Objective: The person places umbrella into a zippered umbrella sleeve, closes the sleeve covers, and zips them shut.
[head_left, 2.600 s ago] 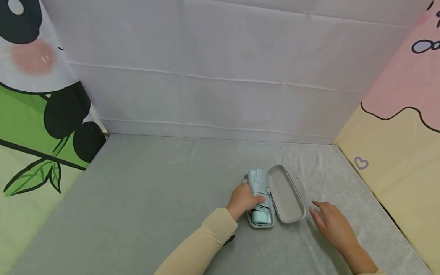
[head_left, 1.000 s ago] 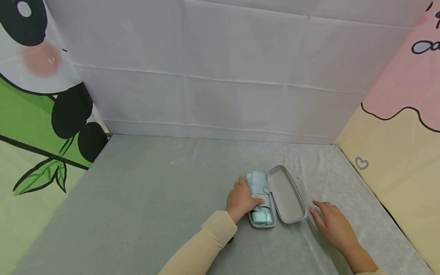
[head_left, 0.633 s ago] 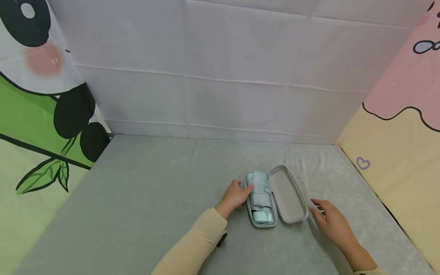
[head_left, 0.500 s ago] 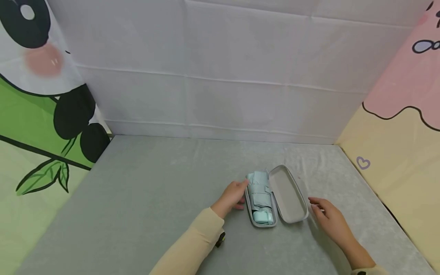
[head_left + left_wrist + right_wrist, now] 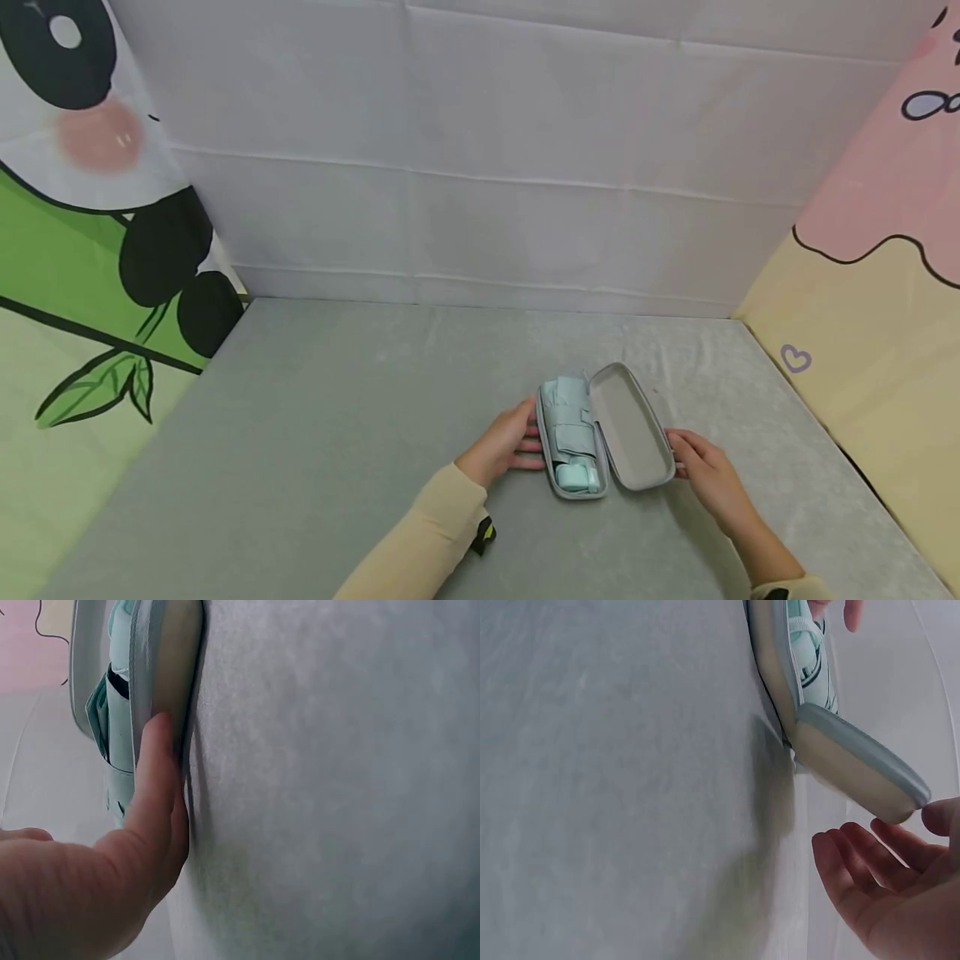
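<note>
A folded pale-blue umbrella [image 5: 572,421] lies lengthwise in the base of a small grey zip case [image 5: 581,495], its tip end toward the person. The case's lid [image 5: 630,429] stands raised and tilted on the right. My left hand [image 5: 504,442] rests against the base's left side, fingers straight along its outer wall [image 5: 174,667]. At the lid's right edge is my right hand [image 5: 712,475]; in the right wrist view its thumb [image 5: 937,816] is right at the rim and the spread, slightly bent fingers [image 5: 851,870] are beneath it.
A grey cloth covers the table [image 5: 337,417]. Behind it hangs a pale creased sheet [image 5: 487,167]. Printed cartoon panels flank both sides, green [image 5: 75,242] on the left, pink and yellow [image 5: 877,333] on the right.
My left hand has let go of the umbrella and slid left and down to the case's outer side. My right hand has moved left to the lid's edge.
</note>
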A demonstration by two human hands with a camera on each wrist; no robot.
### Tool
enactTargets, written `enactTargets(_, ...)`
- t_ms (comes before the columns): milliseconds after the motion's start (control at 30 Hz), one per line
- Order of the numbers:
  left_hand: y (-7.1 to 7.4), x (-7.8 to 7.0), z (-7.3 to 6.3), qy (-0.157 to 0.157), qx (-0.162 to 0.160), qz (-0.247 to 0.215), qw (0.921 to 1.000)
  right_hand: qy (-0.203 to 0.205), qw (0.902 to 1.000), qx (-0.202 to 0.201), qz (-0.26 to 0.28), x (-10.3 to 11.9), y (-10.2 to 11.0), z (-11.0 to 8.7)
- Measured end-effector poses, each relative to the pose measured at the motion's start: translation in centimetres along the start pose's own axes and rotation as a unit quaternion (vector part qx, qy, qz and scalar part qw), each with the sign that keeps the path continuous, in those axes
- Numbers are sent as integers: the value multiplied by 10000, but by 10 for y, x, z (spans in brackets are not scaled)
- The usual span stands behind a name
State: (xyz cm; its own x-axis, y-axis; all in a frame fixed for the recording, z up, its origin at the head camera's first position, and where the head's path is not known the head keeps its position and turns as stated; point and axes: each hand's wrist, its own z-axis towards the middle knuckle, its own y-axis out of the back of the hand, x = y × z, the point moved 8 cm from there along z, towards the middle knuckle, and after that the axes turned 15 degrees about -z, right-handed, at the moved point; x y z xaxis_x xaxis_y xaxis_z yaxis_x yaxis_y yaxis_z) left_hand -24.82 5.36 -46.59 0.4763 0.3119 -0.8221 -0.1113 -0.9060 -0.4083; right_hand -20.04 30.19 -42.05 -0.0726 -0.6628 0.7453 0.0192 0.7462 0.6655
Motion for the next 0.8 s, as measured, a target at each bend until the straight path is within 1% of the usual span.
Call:
enactTargets(100, 0, 1, 0, -9, 9, -49, 10000, 26, 10000, -32, -76, 3, -2, 0)
enactTargets(300, -1, 3, 1, 35, 14, -193, 9998, 249, 9992, -125, -293, 11, -5, -1)
enactTargets(533, -2, 3, 3, 89, 6, -168, 9998, 371, 9981, -205, -440, 20, -10, 0)
enactTargets(667, -2, 4, 4, 101, -3, -173, 9998, 443, 9975, -168, -516, 25, -15, 1)
enactTargets(800, -2, 3, 5, 96, -25, -162, 9998, 463, 9962, -147, -721, 29, -18, 2)
